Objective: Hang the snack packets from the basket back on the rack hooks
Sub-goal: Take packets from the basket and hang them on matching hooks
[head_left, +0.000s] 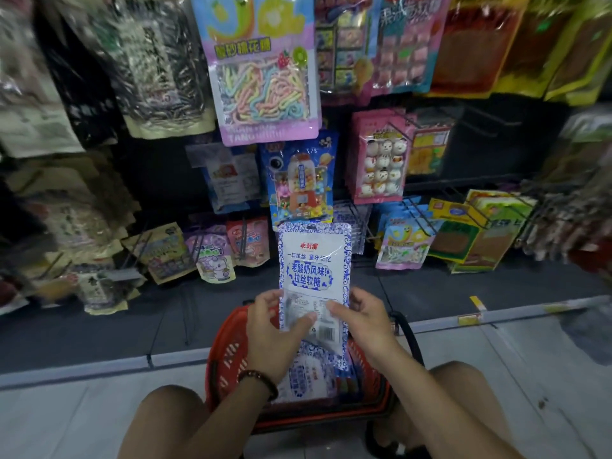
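I hold a white snack packet with blue floral borders upright above the red basket. My left hand grips its lower left edge and my right hand grips its lower right. More blue-and-white packets lie inside the basket between my knees. The rack's bare wire hooks stick out just right of the held packet's top, and another bare hook shows higher on the right.
Hanging packets fill the rack: a pink rainbow-candy bag above, a blue gumball-machine bag right behind the held packet, pink marshmallow bags to the right. A dark base shelf and pale floor tiles lie below.
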`<state>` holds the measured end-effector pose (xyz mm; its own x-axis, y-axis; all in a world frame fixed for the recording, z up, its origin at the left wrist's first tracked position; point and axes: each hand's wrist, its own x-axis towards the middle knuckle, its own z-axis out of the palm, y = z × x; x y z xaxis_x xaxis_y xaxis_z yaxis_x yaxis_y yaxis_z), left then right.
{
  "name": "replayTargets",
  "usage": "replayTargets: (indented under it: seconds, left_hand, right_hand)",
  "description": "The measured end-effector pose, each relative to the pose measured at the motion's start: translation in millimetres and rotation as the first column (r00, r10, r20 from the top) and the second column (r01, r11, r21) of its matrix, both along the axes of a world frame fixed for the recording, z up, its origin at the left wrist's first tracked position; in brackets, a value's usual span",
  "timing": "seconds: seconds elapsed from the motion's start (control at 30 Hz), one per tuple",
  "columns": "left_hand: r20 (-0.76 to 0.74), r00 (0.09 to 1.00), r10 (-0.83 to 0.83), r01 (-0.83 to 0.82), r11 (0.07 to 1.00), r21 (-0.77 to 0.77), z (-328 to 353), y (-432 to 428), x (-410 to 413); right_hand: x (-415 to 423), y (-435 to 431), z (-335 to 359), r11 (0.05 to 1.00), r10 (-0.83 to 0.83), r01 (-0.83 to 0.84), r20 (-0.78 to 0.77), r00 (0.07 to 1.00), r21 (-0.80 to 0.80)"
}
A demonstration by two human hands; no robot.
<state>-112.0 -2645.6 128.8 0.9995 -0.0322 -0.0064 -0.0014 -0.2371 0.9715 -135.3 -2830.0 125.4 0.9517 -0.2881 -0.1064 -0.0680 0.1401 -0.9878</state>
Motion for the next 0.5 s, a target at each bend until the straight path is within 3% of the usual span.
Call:
replayTargets:
  seconds: [0.1,0.23,0.33,0.43,0.5]
  left_hand:
    - [-0.029,0.981,-0.19,0.181,0.964,-0.195,11,-20,-7]
    - [-0.021,0.992,-0.122,0.109,0.94,-0.324,21,-25,-4]
    - [-0.006,0.998,-0.067,0.064,0.975,-0.214,24,-16,1]
    - [-0.106,0.993,-0.059,0.034,0.976,-0.217,23,-2,10]
    - [-0.158,0.985,-0.074,0.038,0.976,-0.216,19,4,20]
  right_hand:
    - [-3,11,4,0.996,0.077,-0.075,0.038,0.996,-0.049]
    - [-10,20,8,0.966,0.24,-0.229,0.092,0.966,-0.123]
    - [-9,14,10,0.97,0.125,-0.097,0.116,0.985,-0.222]
    - [1,-3,10,0.949,-0.122,0.142,0.089,0.989,-0.281]
    - [9,-19,11,0.943,-0.211,0.209,0.02,0.977,-0.26]
